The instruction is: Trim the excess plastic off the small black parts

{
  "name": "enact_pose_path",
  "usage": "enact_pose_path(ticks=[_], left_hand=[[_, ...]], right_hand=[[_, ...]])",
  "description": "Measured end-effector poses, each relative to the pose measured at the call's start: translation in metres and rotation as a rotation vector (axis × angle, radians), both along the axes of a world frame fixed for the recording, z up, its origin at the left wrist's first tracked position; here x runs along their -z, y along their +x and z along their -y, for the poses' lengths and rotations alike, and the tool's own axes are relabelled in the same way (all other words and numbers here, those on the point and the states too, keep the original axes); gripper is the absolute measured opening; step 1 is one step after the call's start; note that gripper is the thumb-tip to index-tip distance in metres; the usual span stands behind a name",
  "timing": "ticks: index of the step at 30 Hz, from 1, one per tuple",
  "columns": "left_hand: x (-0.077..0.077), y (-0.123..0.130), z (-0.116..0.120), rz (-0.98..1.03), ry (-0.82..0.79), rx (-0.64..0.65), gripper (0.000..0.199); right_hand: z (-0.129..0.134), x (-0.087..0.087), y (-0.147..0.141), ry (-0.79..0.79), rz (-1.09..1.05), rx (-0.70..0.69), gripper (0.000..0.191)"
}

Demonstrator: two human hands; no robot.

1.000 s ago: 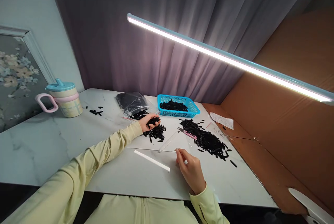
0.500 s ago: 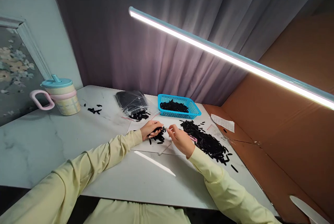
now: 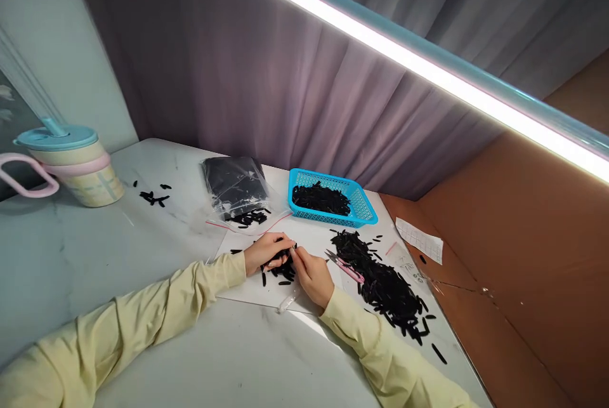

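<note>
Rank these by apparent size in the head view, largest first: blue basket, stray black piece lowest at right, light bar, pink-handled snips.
1. Light bar
2. Blue basket
3. Pink-handled snips
4. Stray black piece

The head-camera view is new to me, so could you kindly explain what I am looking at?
There is no machine here: a camera worn on a person's head looks forward and down at their own bare hands. The left hand and right hand come together over small black pieces on a white sheet; what their fingertips hold is too small to tell. On the marbled table are a blue basket with black pieces inside, a clear bag, a larger black heap, pink-handled snips and a lidded cup.
</note>
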State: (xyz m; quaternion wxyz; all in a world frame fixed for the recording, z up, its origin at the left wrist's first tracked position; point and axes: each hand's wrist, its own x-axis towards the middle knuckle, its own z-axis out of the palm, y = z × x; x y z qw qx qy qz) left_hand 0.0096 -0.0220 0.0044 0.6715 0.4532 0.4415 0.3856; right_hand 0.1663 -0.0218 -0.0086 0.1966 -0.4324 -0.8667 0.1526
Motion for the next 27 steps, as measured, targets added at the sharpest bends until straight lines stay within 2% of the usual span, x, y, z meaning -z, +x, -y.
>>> enact_pose_path(ticks=[4,14,19,27], left_hand=[[-0.003,0.0,0.001,0.01,-0.019,-0.008,0.033],[-0.007,0.002,0.003,-0.004,-0.04,0.029,0.034],[-0.016,0.0,0.001,-0.01,-0.076,0.067,0.033],[-0.026,0.002,-0.018,0.02,-0.085,0.098,0.029]], right_hand=[[0.0,0.004,0.004,-0.047,-0.113,0.001,0.034],[-0.002,0.006,-0.002,-0.176,-0.32,-0.017,0.02],[-0.005,0.006,0.0,-0.31,-0.519,-0.03,0.022],[-0.013,0.0,0.0,-0.558,-0.878,0.07,0.028]])
